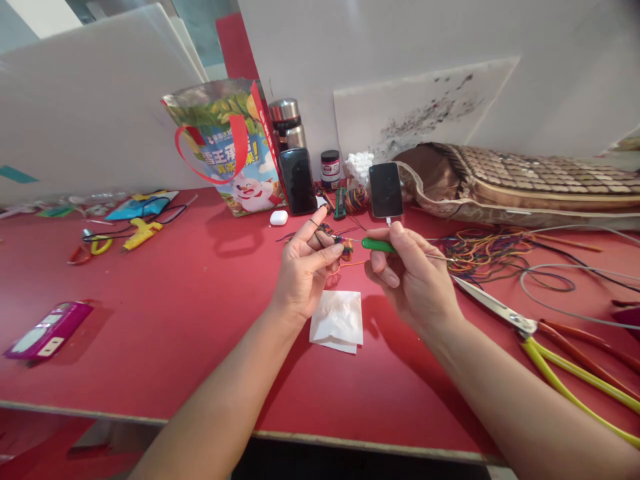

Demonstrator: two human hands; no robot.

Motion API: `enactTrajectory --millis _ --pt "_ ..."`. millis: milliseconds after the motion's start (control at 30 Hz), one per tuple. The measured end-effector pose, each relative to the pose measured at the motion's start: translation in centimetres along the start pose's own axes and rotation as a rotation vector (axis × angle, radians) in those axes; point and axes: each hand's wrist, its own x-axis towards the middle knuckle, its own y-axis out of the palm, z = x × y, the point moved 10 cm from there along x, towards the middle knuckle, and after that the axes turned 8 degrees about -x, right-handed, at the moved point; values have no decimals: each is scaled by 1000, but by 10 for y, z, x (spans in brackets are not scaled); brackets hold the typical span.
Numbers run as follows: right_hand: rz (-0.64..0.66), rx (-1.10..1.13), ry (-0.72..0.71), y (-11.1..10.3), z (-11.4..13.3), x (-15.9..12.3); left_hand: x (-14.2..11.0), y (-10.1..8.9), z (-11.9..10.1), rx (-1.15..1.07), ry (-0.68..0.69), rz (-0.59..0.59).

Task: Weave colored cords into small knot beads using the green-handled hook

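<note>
Between thumb and fingers, my left hand pinches a small multicoloured crochet piece in orange, purple and dark yarn. A dark strand loops over its raised index finger. My right hand grips a crochet hook by its green handle, and the thin metal shaft points left to the crochet piece. Whether the tip sits inside a stitch is too small to tell. An orange strand runs from the piece toward my right hand. Below the hands a folded white tissue lies on the red table.
Large scissors lie open-bladed at the right, near a tangle of yarn. Behind stand two phones, a jar, a thermos and a printed bag. A yellow glue gun and a purple box lie left.
</note>
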Motion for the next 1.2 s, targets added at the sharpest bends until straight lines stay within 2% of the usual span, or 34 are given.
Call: enactTrajectory --millis 500,633,733,867,1033,1100,1200 --pt "-16 -41 -67 1 3 -4 -5 4 -1 14 21 -13" --pt "-30 -142 -135 1 5 -10 -9 8 3 34 26 4" --pt "-101 -294 -172 -4 11 -14 -11 10 2 81 52 23" --pt "-124 -535 -363 0 34 -20 -11 10 2 106 72 6" --pt "-78 -651 -634 14 51 -33 -10 13 13 -87 -62 -22" --pt "-54 -616 -674 15 52 -35 -10 14 16 -127 -105 -24" --pt "-12 -527 -649 13 49 -31 -10 13 14 -125 -96 -8"
